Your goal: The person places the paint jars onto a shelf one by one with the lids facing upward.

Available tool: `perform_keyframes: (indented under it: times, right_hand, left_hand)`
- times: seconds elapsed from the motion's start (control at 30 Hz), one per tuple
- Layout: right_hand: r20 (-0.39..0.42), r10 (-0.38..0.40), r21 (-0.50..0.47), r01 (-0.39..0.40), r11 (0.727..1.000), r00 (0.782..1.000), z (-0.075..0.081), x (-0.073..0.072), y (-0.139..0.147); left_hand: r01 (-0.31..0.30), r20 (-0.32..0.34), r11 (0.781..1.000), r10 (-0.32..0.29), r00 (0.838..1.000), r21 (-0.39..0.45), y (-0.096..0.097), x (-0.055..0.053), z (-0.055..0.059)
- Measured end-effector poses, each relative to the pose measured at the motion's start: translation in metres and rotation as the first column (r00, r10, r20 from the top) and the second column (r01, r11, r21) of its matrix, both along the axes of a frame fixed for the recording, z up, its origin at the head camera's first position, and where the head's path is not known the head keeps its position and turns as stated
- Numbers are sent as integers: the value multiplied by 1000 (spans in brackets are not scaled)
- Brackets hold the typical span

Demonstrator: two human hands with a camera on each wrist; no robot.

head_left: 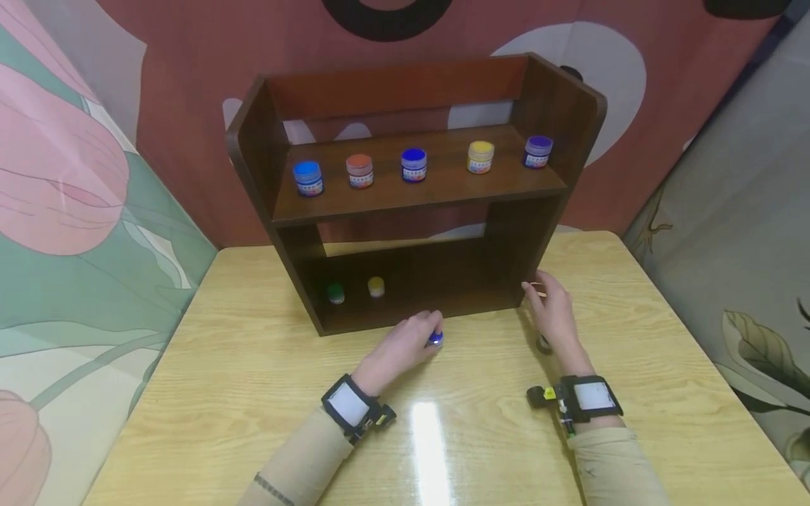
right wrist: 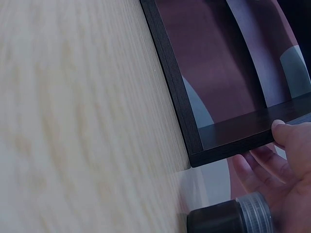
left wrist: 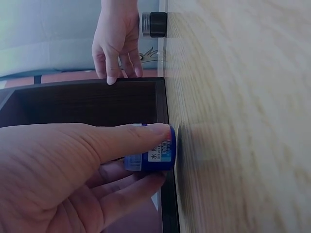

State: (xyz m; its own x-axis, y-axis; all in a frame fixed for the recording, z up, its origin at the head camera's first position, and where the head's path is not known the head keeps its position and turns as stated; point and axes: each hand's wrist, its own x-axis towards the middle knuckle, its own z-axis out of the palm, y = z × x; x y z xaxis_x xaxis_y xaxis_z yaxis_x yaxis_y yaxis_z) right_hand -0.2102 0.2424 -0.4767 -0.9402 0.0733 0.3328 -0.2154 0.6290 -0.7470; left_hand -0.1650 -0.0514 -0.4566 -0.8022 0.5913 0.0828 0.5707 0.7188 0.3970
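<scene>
My left hand (head_left: 405, 344) grips a small blue paint jar (left wrist: 160, 150) between thumb and fingers, just above or on the table in front of the shelf; I cannot tell if its base touches the wood. At the shelf's right side panel (right wrist: 238, 145), my right hand (head_left: 553, 316) holds the front edge, with the thumb on the edge and the fingers along the outer side. A black paint jar with a clear lid (right wrist: 218, 218) stands on the table beside that hand, partly hidden by it in the head view. The dark brown two-tier shelf (head_left: 418, 204) stands upright.
On the upper tier are several paint jars: light blue (head_left: 309, 178), orange-red (head_left: 360, 171), blue (head_left: 414, 166), yellow (head_left: 480, 157) and purple (head_left: 537, 152). Below, a green jar (head_left: 335, 294) and a yellow jar (head_left: 376, 287) stand at the left. The wooden table (head_left: 253, 422) lies under everything.
</scene>
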Motion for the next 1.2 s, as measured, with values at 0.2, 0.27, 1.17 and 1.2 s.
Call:
perform_keyframes:
  times: [0.2, 0.27, 1.17, 1.2]
  right_hand:
    - [0, 0, 3, 0, 1000, 1000, -1, 0, 0]
    - [1, 0, 2, 0, 1000, 1000, -1, 0, 1]
    - [10, -7, -1, 7, 1000, 1000, -1, 0, 0]
    - [9, -8, 1, 8, 1000, 1000, -1, -1, 0]
  left_hand:
    - [4, -33, 999, -2, 999, 52, -1, 1, 0]
    - [2, -40, 997, 1, 999, 75, -1, 1, 1]
    - [-105, -53, 959, 123, 991, 263, -9, -15, 4]
    - [-112, -51, 959, 130, 990, 262, -9, -16, 4]
